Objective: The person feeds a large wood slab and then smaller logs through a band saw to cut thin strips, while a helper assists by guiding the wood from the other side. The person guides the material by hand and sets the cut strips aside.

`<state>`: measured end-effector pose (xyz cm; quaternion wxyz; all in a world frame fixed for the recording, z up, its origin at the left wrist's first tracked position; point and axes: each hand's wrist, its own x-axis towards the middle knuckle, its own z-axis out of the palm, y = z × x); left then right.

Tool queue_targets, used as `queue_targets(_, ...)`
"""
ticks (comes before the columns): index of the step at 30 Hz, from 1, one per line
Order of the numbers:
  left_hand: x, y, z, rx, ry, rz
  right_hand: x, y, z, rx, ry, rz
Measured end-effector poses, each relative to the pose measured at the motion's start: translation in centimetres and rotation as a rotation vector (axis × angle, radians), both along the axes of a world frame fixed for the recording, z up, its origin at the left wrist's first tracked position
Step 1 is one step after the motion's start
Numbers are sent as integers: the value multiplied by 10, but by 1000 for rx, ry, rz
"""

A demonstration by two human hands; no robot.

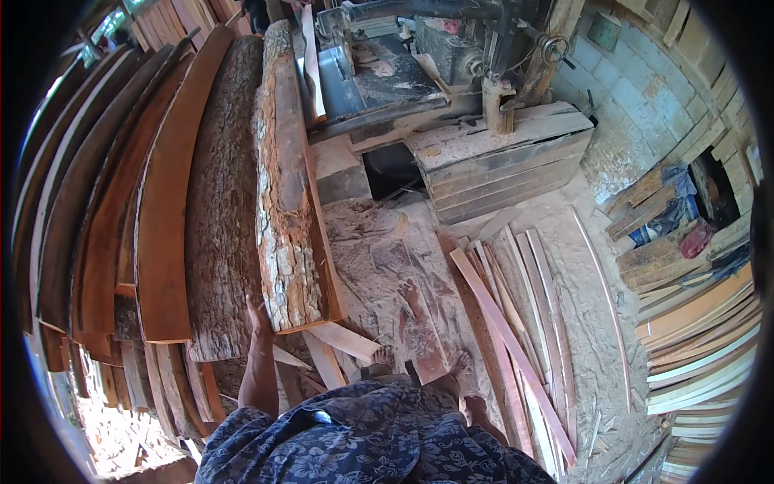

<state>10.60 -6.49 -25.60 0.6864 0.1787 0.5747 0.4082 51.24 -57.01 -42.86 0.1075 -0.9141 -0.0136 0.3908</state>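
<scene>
My left hand (258, 316) reaches up to the near end of a long squared log (278, 185). Its fingers point away from me and rest along the log's left edge, seemingly stretched out. Strips of flaky bark remain on the log, and its right side is sawn flat. To the left of that hand lies a darker log slab (226, 185) with rough bark. My right hand (476, 410) hangs low beside my right leg, partly covered by the patterned blue cloth; its fingers cannot be made out.
Beyond the log stands a dusty sawing machine (387, 73) with a wooden box (508, 161) at its side. Curved boards (165, 202) lean at the left. Thin strips (516, 339) lie on the sawdust floor to the right. Stacked boards (701, 347) fill the far right.
</scene>
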Motion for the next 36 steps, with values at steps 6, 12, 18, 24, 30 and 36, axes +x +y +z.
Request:
queue_targets(6, 3, -78, -27, -66, 286, 357, 67, -73, -22, -143, 271, 130)
queue_targets(12, 102, -251, -58, -370, 307, 282, 239, -15, -53, 45, 301, 398)
queue_targets(18, 189, -365, -96, -588, 362, -195, 397, 161, -27, 507, -142, 339)
queue_targets(24, 220, -294, -127, -407, 395, -376, 366, 296, 0, 723, 108, 301)
queue_targets(30, 242, -163, -70, -270, 360, -105, 236, 363, 36, 466, 500, 661)
queue_targets(36, 257, -39, -35, -12, 381, -287, 229, 407, -4, 664, 512, 423)
